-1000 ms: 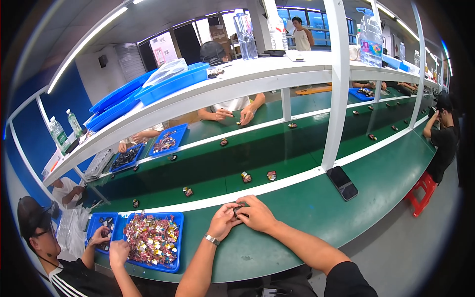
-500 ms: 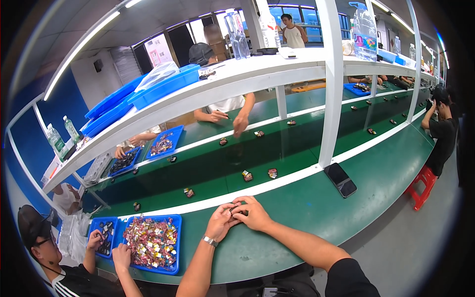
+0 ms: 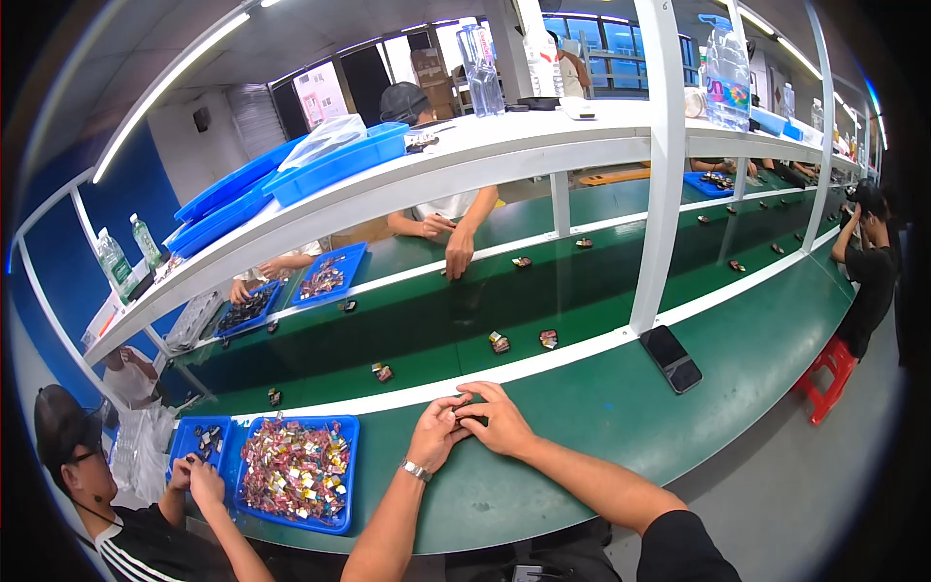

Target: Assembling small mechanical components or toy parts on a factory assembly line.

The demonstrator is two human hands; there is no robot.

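My left hand (image 3: 434,433) and my right hand (image 3: 498,421) meet over the near side of the green bench. Between their fingertips they hold a small dark part (image 3: 463,415), mostly covered, so its kind is unclear. A metal-banded watch (image 3: 415,470) is on my left wrist. Left of my hands stands a blue tray (image 3: 353,475) heaped with small pieces in pinkish-red, white and yellow. Past my fingers, small dark-and-reddish pieces (image 3: 498,342) lie spaced out along the dark green belt (image 3: 436,351).
A black phone (image 3: 670,360) lies right of my hands, beside a white post (image 3: 659,194). At left, a co-worker's hands (image 3: 199,477) are over a smaller blue tray (image 3: 227,436). Across the belt, another person's hand (image 3: 459,257) reaches down. A white shelf (image 3: 543,126) spans above.
The left co-worker's hands have come together over the smaller tray. The person across has lowered a hand to the belt, where a piece lay. My hands keep their hold; the view has shifted slightly.
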